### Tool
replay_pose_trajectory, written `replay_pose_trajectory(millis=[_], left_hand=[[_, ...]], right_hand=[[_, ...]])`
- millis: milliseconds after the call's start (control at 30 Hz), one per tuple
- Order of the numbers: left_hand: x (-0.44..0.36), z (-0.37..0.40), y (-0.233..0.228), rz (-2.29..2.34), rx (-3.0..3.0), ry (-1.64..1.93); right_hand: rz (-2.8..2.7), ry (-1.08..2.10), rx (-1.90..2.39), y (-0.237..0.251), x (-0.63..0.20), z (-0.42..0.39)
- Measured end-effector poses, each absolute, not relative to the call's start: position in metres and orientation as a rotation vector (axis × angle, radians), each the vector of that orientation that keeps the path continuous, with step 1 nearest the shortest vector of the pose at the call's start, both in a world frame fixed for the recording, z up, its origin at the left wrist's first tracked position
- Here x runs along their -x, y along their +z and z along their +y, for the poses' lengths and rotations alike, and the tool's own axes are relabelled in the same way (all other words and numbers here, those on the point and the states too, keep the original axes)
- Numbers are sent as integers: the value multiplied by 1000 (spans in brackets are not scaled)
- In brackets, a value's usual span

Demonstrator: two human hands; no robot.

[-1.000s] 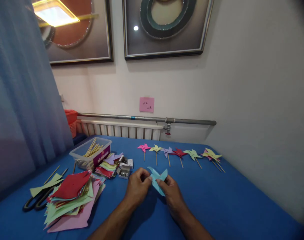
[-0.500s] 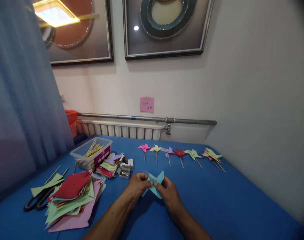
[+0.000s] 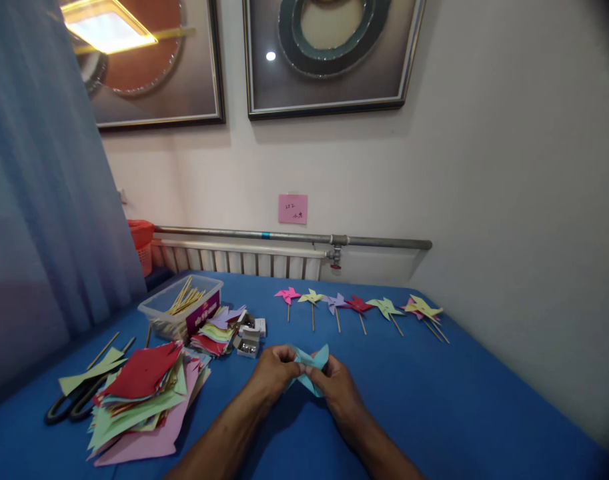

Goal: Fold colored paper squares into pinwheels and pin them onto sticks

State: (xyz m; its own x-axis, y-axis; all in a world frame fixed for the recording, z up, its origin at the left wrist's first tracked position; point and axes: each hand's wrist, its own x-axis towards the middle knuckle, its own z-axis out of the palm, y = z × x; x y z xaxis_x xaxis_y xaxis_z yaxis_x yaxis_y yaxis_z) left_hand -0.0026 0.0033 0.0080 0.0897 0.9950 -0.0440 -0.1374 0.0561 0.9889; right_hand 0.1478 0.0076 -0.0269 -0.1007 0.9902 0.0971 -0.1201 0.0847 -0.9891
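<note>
The bench (image 3: 434,400), covered in blue, is filling the lower frame. At lower left the stack of cut coloured paper (image 3: 144,400) is lying beside the scissors (image 3: 71,407); finished pinwheels (image 3: 359,305) are lining the centre right. At lower centre both hands are pinching a light-blue paper pinwheel (image 3: 311,373): the left hand (image 3: 274,373) is closing on its left side, the right hand (image 3: 334,387) on its right. The centre appears gathered, though fingers are hiding it. Judgement: the folded tips need holding squarely over the centre, with light pressure, to avoid creasing the vanes.
</note>
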Motion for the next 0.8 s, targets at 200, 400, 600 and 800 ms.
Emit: replay_pose_trajectory(millis=[200,400,600,800], left_hand=[[2,2,8,1075,-1090,1128],[3,-3,10,1015,-1025,1108],[3,-2,9,989,-1025,1087],[1,-4,12,1005,-1048,1076]], right_hand=[[-1248,1252,1044,-26,-149,5],[-1232,1369,983,-20,-147,3],[-1302,1378,957,-11,-148,-1],[-1352,1333,991,-4,-149,-6]])
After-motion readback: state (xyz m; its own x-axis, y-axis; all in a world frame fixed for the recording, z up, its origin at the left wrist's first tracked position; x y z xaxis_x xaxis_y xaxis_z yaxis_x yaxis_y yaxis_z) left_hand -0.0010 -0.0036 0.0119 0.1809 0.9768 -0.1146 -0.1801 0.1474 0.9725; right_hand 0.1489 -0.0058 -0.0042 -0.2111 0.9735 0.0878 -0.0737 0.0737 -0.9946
